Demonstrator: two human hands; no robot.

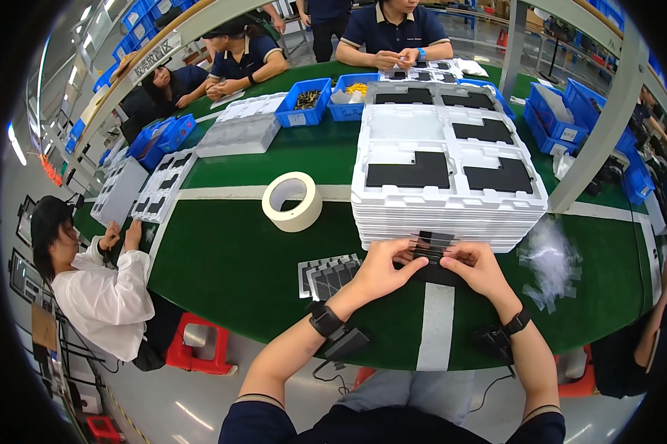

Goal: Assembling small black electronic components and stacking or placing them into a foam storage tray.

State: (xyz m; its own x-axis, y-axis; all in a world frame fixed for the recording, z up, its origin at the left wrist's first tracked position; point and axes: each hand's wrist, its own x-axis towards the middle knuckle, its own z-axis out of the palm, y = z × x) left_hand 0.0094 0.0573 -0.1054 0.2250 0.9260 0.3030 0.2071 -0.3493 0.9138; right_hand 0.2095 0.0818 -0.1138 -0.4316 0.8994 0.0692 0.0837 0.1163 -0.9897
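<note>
Head view, looking down at a green table (245,259) with pale stripes. Both of the person's hands meet at its near edge, just in front of a tall stack of white moulded trays (452,214).

Left hand (381,270): fingers curled, thumb and forefinger pinched on the left end of a small black flat part (431,251). Right hand (481,268): pinched the same way on the right end. The part lies low over, or on, the table; contact cannot be told. Holding it at both ends probably keeps it level and leaves its middle open to view, with striped pieces showing there.

The trays stand directly behind the hands, within easy reach. The top tray carries black flat panels (410,172) seated in shaped pockets, which likely hold each one apart from its neighbours.

To the left of the left hand, a small fan of grey-and-black sheets (330,274) lies flat on the table, overlapped, near the working spot. Farther back and left, a roll of pale tape (293,201) lies on its side. To the right, a loose heap of clear film scraps (552,263) sits just off the work area, on the right hand's side.

Blue bins (304,102) stand at the far side, where other seated people work. Another person in white sits at the left end.
</note>
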